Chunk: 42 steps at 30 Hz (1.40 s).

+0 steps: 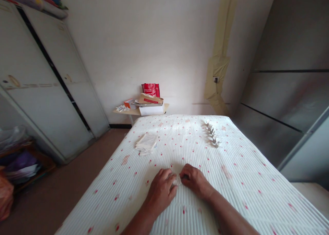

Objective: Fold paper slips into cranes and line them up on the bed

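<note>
Left hand (160,190) and right hand (195,180) pinch a small white paper (177,181) on the bed (244,194), with a paper stack (147,142) at eleven o'clock and a row of folded pieces (211,134) at one.

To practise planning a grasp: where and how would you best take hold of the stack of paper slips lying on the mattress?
Probably its near edge, coming from the near left, where the left hand is closest. The stack of paper slips lies flat, slightly fanned, on the soft mattress, so its fingers can slide under that edge, thumb on top.
</note>
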Tool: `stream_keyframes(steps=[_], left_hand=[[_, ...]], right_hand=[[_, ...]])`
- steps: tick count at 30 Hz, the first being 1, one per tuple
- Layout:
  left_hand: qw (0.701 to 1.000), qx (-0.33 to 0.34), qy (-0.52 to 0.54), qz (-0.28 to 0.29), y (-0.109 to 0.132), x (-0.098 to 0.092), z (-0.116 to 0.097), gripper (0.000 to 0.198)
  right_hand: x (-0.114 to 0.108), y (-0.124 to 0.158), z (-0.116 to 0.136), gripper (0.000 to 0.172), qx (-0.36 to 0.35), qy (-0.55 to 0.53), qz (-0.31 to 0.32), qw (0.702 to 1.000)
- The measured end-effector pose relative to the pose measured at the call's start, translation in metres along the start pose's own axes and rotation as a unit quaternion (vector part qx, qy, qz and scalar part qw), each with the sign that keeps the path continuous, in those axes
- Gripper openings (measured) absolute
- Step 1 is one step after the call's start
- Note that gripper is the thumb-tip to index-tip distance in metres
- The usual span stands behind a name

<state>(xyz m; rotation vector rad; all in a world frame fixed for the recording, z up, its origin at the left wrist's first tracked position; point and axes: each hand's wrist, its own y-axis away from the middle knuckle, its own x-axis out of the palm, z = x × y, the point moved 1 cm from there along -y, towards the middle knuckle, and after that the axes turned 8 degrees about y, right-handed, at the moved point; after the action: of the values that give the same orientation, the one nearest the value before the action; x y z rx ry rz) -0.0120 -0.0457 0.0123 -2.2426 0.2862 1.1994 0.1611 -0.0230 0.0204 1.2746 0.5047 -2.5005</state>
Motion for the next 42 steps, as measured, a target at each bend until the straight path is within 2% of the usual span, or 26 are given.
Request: stream_keyframes(steps=[3,7,14,20,26,35,39,42], left_hand=[[1.000,0.004,-0.002,-0.003,0.000,0.001,0.001,0.033],[1.000,0.006,-0.010,0.000,-0.002,0.006,0.009,0.037],[1.000,0.020,0.012,-0.001,-0.020,0.013,0.023,0.039],[0.996,0.044,0.076,-0.017,-0.030,0.011,0.027,0.029],[0.996,0.084,0.015,-0.039,-0.023,0.007,0.025,0.013],[0.996,0.086,-0.027,-0.026,-0.025,0.009,0.029,0.022],[0.998,0.059,-0.006,-0.018,-0.025,0.007,0.029,0.022],[0.999,0.019,0.021,-0.014,-0.027,0.005,0.027,0.020]], right_hand=[[0.002,0.001,-0.002,0.027,-0.010,0.022,-0.013,1.000],[0.004,0.001,-0.005,0.036,-0.081,0.061,-0.011,0.995],[0.006,-0.009,-0.013,0.016,-0.176,0.191,-0.042,0.965],[0.008,-0.012,-0.014,0.019,-0.185,0.238,-0.059,0.952],[0.009,-0.011,-0.015,0.020,-0.164,0.218,-0.047,0.961],[0.008,-0.014,-0.018,0.018,-0.112,0.119,-0.006,0.987],[0.006,-0.016,-0.011,0.019,-0.049,0.090,0.001,0.995],[0.004,-0.019,-0.005,0.021,-0.012,0.111,0.013,0.994]])
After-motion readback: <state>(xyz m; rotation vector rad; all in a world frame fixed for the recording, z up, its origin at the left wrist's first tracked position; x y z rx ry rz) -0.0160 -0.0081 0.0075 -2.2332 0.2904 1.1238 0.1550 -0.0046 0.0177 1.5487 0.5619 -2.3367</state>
